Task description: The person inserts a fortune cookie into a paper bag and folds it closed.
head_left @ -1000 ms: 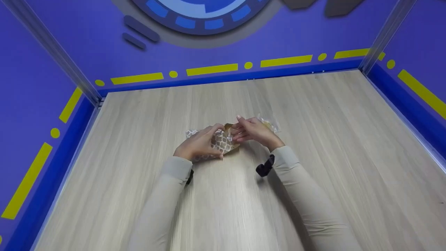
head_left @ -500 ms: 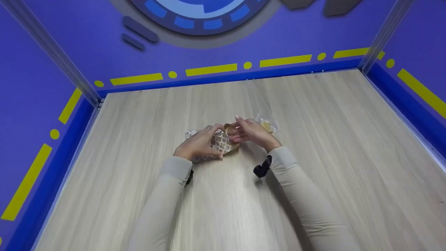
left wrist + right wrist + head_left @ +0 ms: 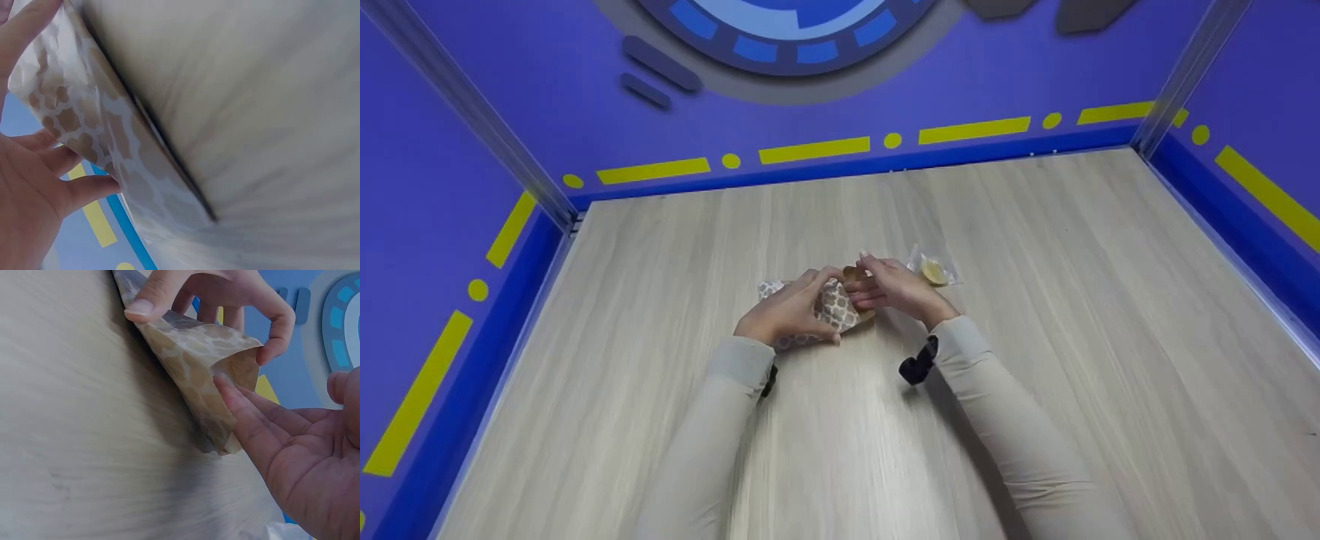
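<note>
A paper bag [image 3: 836, 307] with a beige-and-white lattice print and a plain brown inside lies on its side on the table. My left hand [image 3: 791, 309] grips it from above, thumb on the near side and fingers on the far side. The bag's mouth faces right and gapes open in the right wrist view. My right hand [image 3: 904, 289], palm up with fingers nearly straight, reaches its fingertips into that mouth. Something pale shows by those fingertips, too unclear to name. Behind the right hand lies a clear plastic packet [image 3: 951, 268] with a round yellow piece [image 3: 934, 271] inside.
The light wood table [image 3: 660, 360] is bounded by a blue back wall [image 3: 825, 112] and blue side walls with yellow marks. A black wrist camera [image 3: 916, 366] hangs from the right cuff, just above the tabletop.
My right hand has moved a little left, its fingers further into the bag's mouth. More of the clear packet behind it shows. The left hand and the bag have stayed put.
</note>
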The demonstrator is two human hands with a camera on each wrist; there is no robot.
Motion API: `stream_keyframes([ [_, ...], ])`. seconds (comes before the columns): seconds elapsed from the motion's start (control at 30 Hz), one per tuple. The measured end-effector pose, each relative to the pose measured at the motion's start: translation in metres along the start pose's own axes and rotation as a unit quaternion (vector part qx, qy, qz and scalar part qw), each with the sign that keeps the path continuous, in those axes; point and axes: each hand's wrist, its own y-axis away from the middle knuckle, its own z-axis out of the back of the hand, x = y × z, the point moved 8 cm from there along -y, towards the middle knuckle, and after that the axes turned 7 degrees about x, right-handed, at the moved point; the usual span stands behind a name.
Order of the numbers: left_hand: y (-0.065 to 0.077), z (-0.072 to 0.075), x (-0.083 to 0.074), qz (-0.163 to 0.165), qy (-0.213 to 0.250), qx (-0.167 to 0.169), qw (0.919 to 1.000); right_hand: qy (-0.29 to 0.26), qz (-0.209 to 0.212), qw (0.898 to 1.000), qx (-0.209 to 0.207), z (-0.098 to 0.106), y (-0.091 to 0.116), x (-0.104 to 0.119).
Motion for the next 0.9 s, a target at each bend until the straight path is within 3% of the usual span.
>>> stream_keyframes([
  [0.3, 0.002, 0.000, -0.001, 0.006, -0.005, 0.001, 1.0000, -0.003, 0.000, 1.000, 0.004, -0.011, -0.007, -0.004],
  [0.73, 0.001, 0.000, -0.005, -0.014, 0.013, -0.008, 0.9998, -0.078, 0.007, 0.996, 0.047, -0.025, -0.013, -0.009],
  [0.9, 0.001, -0.001, -0.003, -0.022, 0.020, -0.014, 0.9995, -0.052, -0.010, 0.998, 0.044, -0.020, -0.010, -0.010],
])
